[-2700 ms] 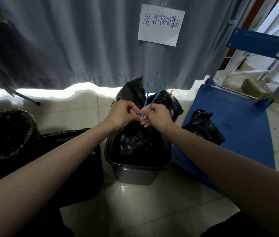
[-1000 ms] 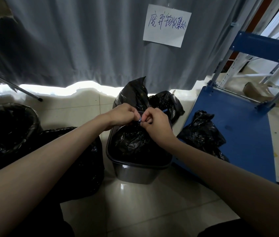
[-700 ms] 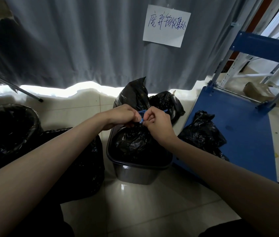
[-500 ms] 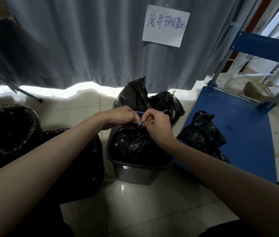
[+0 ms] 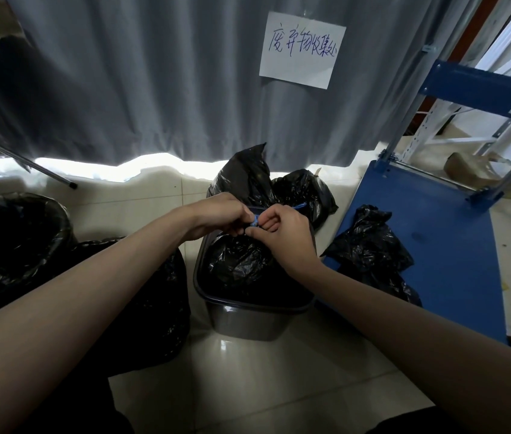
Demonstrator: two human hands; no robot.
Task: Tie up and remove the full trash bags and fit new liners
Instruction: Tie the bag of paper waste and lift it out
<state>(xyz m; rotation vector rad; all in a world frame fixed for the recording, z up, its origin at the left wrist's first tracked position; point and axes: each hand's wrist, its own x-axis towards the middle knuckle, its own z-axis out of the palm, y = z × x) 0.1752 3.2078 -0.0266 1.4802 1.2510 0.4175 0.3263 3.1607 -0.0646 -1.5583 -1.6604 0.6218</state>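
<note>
Both our hands, left (image 5: 219,216) and right (image 5: 282,228), pinched the blue tie (image 5: 255,220) at the neck of the black bag (image 5: 238,261) in the bin (image 5: 248,321).

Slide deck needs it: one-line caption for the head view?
Both hands, left hand and right hand, pinch a thin blue tie over the black plastic trash bag in a dark rectangular bin.

Blue drawstring (image 5: 256,220) mostly hidden between the pinching fingers.
</note>
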